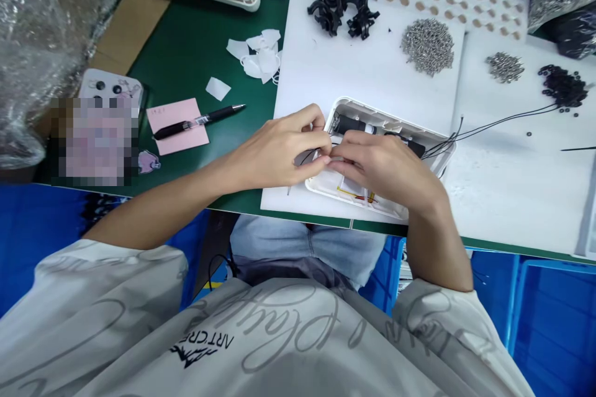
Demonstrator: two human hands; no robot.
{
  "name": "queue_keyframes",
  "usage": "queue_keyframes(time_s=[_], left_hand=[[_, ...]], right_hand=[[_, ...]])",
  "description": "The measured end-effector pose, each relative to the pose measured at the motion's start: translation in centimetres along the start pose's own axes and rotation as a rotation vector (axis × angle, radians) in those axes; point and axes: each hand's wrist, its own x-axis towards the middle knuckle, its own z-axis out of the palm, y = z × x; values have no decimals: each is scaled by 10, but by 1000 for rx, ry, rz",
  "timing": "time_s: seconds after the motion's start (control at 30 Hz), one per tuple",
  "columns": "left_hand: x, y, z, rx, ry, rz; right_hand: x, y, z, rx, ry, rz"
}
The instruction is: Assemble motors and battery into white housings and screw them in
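1. My left hand [284, 149] and right hand [382, 167] meet fingertip to fingertip at the left end of the white shell [437, 144]. The shell lies on a sheet [354, 74] in mid-frame.
2. My left fingers are pinched shut on a grey piece [303, 158]. My right fingers curl into the shell, and I cannot tell what they grip.
3. I judge this to be fine fitting work inside the shell. The next move calls for small, steady fingertip pressure.
4. Wires [503, 119] trail right from the shell, and screws [427, 44] lie above it. There is open room to the shell's right. The edge of the table [195, 56] runs just below my wrists.
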Motion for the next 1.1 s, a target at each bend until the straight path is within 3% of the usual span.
queue_keyframes(time_s=[0.17, 0.4, 0.6, 0.8, 1.1], left_hand=[[0, 1, 0, -21, -1, -2], [1, 3, 0, -47, -8, -29], [0, 8, 3, -183, 11, -250], [10, 17, -10, -213, -224, -379], [13, 11, -10, -188, -284, -346]], right_hand=[[2, -9, 0, -63, -20, 71], [-1, -3, 0, 11, 26, 17], [1, -5, 0, 12, 32, 35], [1, -9, 0, -4, 20, 70], [5, -4, 4, 42, 34, 83]])
